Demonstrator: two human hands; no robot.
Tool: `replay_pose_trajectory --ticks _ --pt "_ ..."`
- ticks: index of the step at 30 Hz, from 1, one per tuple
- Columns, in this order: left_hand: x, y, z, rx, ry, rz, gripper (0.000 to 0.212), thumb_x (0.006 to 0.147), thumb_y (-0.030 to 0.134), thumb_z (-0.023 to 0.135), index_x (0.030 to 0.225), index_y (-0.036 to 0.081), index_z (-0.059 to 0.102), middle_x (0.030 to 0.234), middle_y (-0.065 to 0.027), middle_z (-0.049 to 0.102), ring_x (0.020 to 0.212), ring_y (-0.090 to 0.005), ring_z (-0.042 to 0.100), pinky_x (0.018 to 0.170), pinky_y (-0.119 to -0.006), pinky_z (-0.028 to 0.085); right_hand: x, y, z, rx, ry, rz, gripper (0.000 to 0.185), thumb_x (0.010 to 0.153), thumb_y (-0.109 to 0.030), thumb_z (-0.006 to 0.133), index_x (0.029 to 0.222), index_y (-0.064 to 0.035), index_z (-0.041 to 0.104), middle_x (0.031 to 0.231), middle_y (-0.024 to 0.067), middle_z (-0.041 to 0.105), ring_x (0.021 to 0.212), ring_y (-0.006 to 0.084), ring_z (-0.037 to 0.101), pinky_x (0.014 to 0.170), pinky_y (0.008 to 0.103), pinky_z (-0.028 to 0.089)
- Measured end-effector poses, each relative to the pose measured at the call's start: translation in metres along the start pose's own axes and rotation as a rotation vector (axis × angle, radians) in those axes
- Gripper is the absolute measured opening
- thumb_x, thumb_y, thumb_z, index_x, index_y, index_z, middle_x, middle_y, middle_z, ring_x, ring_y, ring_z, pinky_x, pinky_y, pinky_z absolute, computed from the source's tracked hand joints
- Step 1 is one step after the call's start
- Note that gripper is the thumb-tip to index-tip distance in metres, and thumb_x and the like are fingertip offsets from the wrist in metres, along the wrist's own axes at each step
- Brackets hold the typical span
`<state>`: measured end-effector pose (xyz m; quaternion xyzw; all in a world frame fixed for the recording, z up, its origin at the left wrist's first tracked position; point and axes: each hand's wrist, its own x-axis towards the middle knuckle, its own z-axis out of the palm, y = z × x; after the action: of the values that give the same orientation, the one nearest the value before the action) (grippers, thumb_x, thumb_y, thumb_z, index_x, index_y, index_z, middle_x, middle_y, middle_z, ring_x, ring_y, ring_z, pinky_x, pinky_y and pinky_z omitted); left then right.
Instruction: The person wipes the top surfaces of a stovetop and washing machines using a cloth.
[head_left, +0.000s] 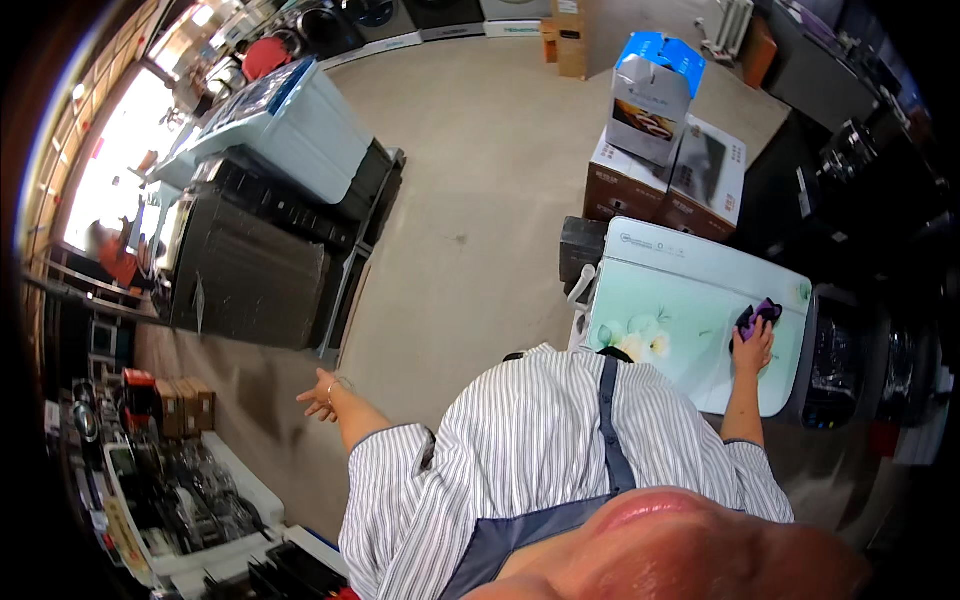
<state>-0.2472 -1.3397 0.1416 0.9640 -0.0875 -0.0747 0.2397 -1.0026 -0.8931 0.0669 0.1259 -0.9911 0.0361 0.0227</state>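
On the right, my right hand (753, 346) presses a bunched purple and black cloth (759, 316) against the top of a twin-tub washing machine (660, 285). The machine's lid is pale green with white flowers printed on its left part, and a hinge line divides it from a white panel along the far edge. My left hand (322, 395) is held out to the left over the bare floor, fingers spread, holding nothing, with a bracelet at the wrist. A grey hose end (582, 285) hangs at the machine's left side.
Brown cartons (626, 184) with a white and blue box (651, 112) on top stand beyond the machine. Wrapped dark appliances (247, 270) and a pale blue tub (315, 127) stand on pallets at the left. A white bin (240, 480) full of parts is at lower left.
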Motion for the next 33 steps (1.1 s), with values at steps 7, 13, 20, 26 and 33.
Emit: replay_pose_trajectory --ticks 7,13,20,26,33 --pt "0.054 -0.083 -0.083 0.213 0.192 0.046 0.095 0.078 0.059 0.064 0.153 0.031 0.013 0.161 -0.0139 0.0 0.14 -0.0555 0.008 0.109 -0.064 0.016 0.105 0.024 -0.011 -0.046 -0.078 0.056 0.078 0.083 -0.059 0.058 0.149 -0.0295 0.028 0.157 0.0038 0.023 0.143 0.0326 0.022 0.108 0.0616 0.024" --pt "0.093 -0.099 -0.101 0.083 0.26 -0.066 0.092 0.078 0.053 0.065 0.153 0.029 0.016 0.161 -0.0119 -0.001 0.138 -0.0583 0.007 0.11 -0.063 0.015 0.098 0.078 -0.008 -0.062 -0.141 0.329 0.084 0.082 -0.065 0.055 0.15 -0.0267 0.026 0.157 0.007 0.022 0.143 0.031 0.023 0.108 0.0603 0.027" --pt "0.051 -0.034 -0.044 0.184 0.075 -0.062 0.089 0.079 0.05 0.064 0.152 0.029 0.018 0.161 -0.0103 -0.001 0.138 -0.0587 0.007 0.11 -0.063 0.015 0.003 0.081 -0.041 0.024 -0.101 0.5 0.08 0.085 -0.058 0.057 0.148 -0.0153 0.033 0.154 0.0139 0.026 0.141 0.0323 0.027 0.111 0.0504 0.028" --pt "-0.021 0.058 0.005 0.331 -0.079 0.216 0.087 0.079 0.049 0.063 0.152 0.029 0.019 0.161 -0.0091 -0.002 0.138 -0.059 0.007 0.11 -0.062 0.015 -0.077 0.072 -0.02 -0.034 -0.122 0.581 0.078 0.083 -0.056 0.06 0.148 -0.0215 0.031 0.154 0.0068 0.028 0.14 0.0296 0.029 0.108 0.0514 0.031" --pt "-0.104 0.13 0.081 0.377 -0.127 0.629 0.079 0.079 0.052 0.058 0.148 0.026 0.03 0.161 -0.0057 0.008 0.136 -0.0558 0.02 0.106 -0.058 0.025 -0.167 0.03 0.014 0.065 0.084 0.251 0.078 0.077 -0.041 0.073 0.143 -0.0204 0.038 0.15 0.01 0.032 0.138 0.0318 0.029 0.107 0.0511 0.03"
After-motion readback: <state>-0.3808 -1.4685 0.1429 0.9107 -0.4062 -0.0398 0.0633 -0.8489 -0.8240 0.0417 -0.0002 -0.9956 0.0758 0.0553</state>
